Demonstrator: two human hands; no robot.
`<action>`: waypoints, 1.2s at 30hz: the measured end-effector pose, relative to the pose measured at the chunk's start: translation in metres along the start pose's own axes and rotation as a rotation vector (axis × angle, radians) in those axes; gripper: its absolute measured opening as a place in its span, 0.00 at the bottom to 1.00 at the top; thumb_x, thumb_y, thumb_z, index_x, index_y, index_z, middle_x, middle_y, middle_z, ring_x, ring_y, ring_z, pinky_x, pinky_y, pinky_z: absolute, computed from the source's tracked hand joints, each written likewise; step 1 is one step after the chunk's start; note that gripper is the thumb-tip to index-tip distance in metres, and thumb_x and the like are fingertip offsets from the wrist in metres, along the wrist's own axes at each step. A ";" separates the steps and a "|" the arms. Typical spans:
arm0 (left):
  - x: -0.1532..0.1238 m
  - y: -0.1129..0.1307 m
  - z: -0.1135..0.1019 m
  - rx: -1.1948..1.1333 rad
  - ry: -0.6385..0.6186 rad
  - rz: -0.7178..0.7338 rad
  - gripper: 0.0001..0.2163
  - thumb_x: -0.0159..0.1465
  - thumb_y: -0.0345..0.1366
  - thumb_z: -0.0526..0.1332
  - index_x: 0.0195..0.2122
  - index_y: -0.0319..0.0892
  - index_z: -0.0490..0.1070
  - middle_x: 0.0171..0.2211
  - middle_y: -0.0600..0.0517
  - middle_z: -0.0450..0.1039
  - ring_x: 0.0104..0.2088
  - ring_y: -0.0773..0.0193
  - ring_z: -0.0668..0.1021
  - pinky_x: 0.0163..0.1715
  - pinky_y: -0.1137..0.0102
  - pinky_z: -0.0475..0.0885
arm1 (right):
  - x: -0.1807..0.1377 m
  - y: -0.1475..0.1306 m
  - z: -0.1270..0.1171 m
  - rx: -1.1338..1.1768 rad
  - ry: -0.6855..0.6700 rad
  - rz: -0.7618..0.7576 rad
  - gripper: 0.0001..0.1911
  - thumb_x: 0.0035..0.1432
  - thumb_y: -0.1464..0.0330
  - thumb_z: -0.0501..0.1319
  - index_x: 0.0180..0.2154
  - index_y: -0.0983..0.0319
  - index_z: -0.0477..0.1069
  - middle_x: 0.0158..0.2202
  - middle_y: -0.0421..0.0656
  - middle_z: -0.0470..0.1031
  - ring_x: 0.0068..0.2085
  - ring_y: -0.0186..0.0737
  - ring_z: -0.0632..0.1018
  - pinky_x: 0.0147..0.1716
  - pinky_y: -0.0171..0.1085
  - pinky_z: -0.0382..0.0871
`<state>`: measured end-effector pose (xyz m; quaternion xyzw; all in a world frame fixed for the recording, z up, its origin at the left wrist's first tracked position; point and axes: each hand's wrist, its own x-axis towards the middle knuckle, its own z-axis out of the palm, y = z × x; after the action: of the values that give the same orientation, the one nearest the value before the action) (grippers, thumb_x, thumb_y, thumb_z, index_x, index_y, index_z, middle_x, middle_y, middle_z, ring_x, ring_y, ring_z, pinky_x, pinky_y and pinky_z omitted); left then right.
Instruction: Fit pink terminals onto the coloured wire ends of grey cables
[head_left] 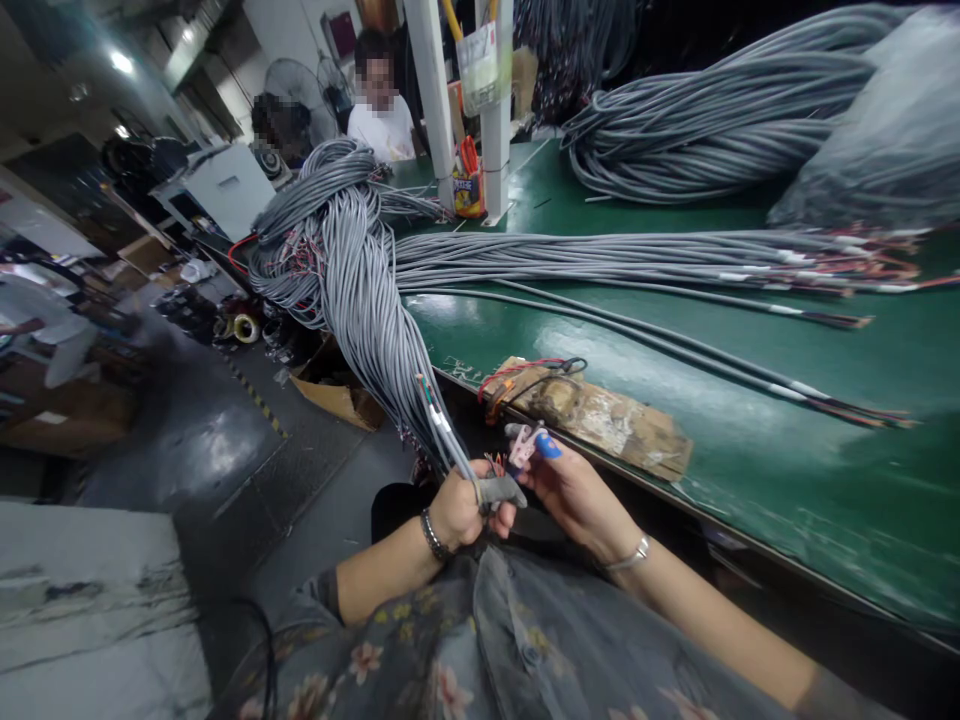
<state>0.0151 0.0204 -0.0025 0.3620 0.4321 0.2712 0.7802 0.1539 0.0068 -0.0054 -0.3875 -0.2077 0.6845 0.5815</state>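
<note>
My left hand (461, 508) is closed around the end of a grey cable (501, 490) that hangs down from a thick bundle of grey cables (352, 270) draped over the bench edge. My right hand (574, 490) is just to the right of it, fingers pinched on the cable's thin coloured wire ends (496, 463). Taped fingertips, one blue (547, 447), show on the right hand. Both hands sit below the front edge of the green bench (675, 350), over my lap.
A worn wooden block (600, 415) with red and black wires lies on the bench edge. Long grey cable bundles (637, 255) stretch across the bench, and a big coil (720, 110) lies at the back. A person in white (382, 115) sits far behind. Cardboard boxes (337, 390) stand on the floor.
</note>
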 end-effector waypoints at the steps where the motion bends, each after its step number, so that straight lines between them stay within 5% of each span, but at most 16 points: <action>1: -0.001 0.000 -0.001 0.006 0.002 0.004 0.19 0.42 0.49 0.69 0.20 0.38 0.70 0.11 0.53 0.66 0.09 0.71 0.64 0.10 0.75 0.57 | 0.000 0.001 -0.001 0.005 -0.004 0.008 0.21 0.41 0.49 0.71 0.28 0.59 0.76 0.25 0.40 0.72 0.27 0.36 0.70 0.26 0.35 0.67; 11: -0.007 -0.016 -0.010 0.119 0.068 0.004 0.22 0.41 0.54 0.70 0.20 0.38 0.70 0.13 0.52 0.69 0.12 0.70 0.68 0.14 0.75 0.60 | -0.005 0.006 -0.025 0.061 0.038 0.094 0.22 0.37 0.49 0.72 0.28 0.58 0.77 0.28 0.41 0.75 0.27 0.35 0.70 0.26 0.35 0.67; 18: 0.015 -0.036 -0.016 0.185 0.047 0.019 0.22 0.43 0.55 0.70 0.24 0.37 0.74 0.19 0.51 0.74 0.20 0.70 0.70 0.24 0.74 0.64 | -0.018 0.009 -0.039 -0.286 0.119 -0.018 0.21 0.37 0.50 0.73 0.29 0.59 0.78 0.28 0.44 0.77 0.27 0.37 0.71 0.28 0.38 0.68; 23: 0.017 -0.046 -0.021 0.310 0.051 0.172 0.17 0.53 0.49 0.66 0.27 0.36 0.75 0.21 0.54 0.70 0.22 0.71 0.68 0.25 0.74 0.64 | -0.027 0.003 -0.039 -0.654 -0.039 -0.155 0.21 0.46 0.48 0.67 0.32 0.58 0.78 0.27 0.43 0.78 0.29 0.41 0.74 0.31 0.38 0.72; 27: 0.006 -0.044 -0.020 0.509 -0.087 0.100 0.09 0.59 0.38 0.61 0.30 0.36 0.75 0.20 0.55 0.68 0.21 0.70 0.69 0.24 0.74 0.64 | -0.036 -0.001 -0.031 -0.871 -0.198 -0.321 0.19 0.55 0.50 0.61 0.37 0.58 0.78 0.30 0.43 0.79 0.31 0.43 0.78 0.32 0.37 0.74; 31: -0.005 -0.034 -0.020 0.804 -0.225 0.125 0.10 0.51 0.25 0.61 0.34 0.39 0.76 0.22 0.58 0.70 0.26 0.67 0.72 0.29 0.75 0.66 | -0.046 -0.010 -0.023 -1.015 -0.315 -0.540 0.15 0.59 0.55 0.59 0.36 0.58 0.77 0.25 0.42 0.77 0.25 0.39 0.76 0.25 0.34 0.72; 36: -0.008 -0.025 -0.018 0.926 -0.243 0.143 0.16 0.46 0.25 0.67 0.37 0.42 0.78 0.26 0.59 0.74 0.32 0.62 0.75 0.35 0.73 0.67 | -0.052 -0.021 -0.012 -1.063 -0.452 -0.660 0.14 0.62 0.59 0.57 0.33 0.56 0.77 0.26 0.44 0.78 0.26 0.41 0.78 0.25 0.35 0.72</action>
<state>-0.0020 0.0059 -0.0251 0.7291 0.3874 0.0589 0.5612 0.1773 -0.0399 0.0179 -0.3845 -0.7416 0.3393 0.4326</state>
